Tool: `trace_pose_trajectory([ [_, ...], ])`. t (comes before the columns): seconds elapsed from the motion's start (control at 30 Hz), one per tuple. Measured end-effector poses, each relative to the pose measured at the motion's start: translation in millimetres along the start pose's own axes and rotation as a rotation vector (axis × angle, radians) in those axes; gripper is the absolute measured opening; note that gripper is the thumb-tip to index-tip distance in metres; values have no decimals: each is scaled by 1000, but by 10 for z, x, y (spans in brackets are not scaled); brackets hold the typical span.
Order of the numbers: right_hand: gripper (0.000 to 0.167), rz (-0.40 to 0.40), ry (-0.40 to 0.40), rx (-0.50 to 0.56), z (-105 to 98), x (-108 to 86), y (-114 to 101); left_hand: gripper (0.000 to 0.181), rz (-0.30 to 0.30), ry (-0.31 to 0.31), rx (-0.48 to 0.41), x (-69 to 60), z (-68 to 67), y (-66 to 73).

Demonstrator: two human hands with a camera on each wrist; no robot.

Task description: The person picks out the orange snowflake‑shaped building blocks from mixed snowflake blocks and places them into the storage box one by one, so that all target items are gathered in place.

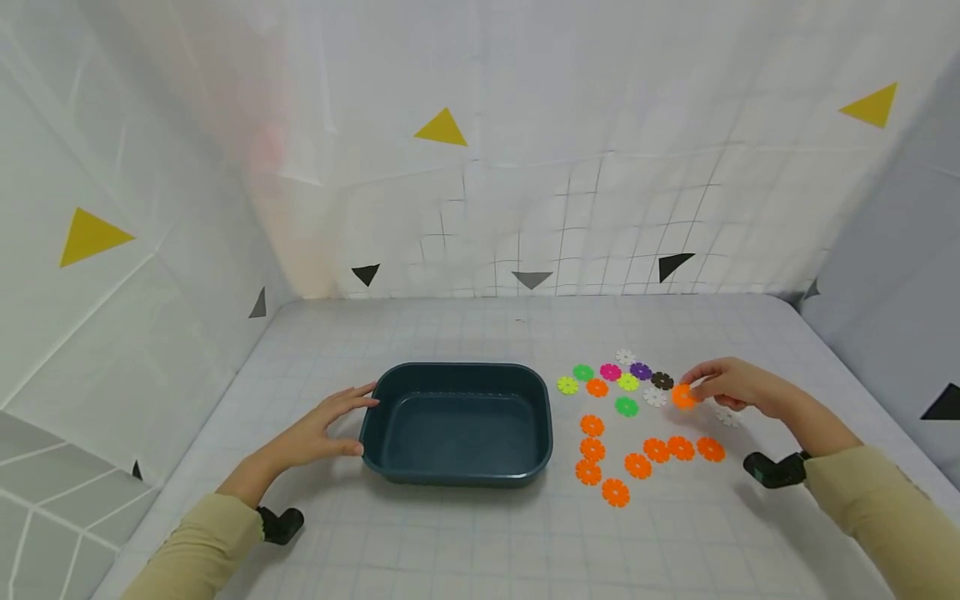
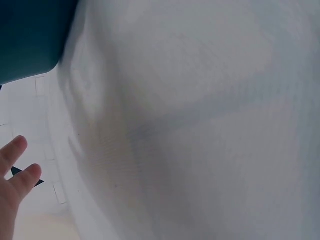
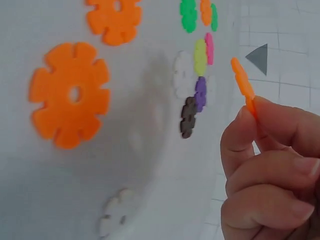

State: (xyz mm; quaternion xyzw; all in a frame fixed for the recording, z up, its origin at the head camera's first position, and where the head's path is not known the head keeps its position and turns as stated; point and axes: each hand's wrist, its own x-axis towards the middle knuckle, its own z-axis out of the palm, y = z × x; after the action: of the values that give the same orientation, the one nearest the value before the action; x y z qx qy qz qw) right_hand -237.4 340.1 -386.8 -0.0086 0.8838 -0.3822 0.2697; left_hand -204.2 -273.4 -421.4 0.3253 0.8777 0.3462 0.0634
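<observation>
Between thumb and forefinger, the right hand (image 1: 738,386) (image 3: 270,170) pinches an orange notched disc (image 1: 684,396) (image 3: 243,82), held above the table. The left hand (image 1: 318,429) (image 2: 12,185) is at the left side of a dark teal rectangular tub (image 1: 457,481) (image 2: 30,40), fingers spread and relaxed, with fingertips at its rim. Nothing lies in the tub. Near the right hand are a black disc (image 1: 662,381) (image 3: 188,118), a white disc (image 1: 727,416) (image 3: 116,214) and a purple disc (image 1: 641,371) (image 3: 200,94).
Right of the tub, several orange discs (image 1: 657,451) (image 3: 70,95) lie in a bent line on the white table (image 1: 450,542). Behind them are green (image 1: 627,407), pink (image 1: 611,372) and yellow (image 1: 567,385) discs. White sheeting with triangles surrounds the table.
</observation>
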Motion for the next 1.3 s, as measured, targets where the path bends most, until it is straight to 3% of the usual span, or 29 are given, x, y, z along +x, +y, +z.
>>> trace_pose_trajectory([
  [0.67, 44, -38, 7, -13, -152, -29, -507, 65, -10, -2, -6, -3, 9, -13],
  [1.3, 40, -111, 0, -23, -91, 102, -980, 64, -17, -7, -14, -7, 7, -14],
])
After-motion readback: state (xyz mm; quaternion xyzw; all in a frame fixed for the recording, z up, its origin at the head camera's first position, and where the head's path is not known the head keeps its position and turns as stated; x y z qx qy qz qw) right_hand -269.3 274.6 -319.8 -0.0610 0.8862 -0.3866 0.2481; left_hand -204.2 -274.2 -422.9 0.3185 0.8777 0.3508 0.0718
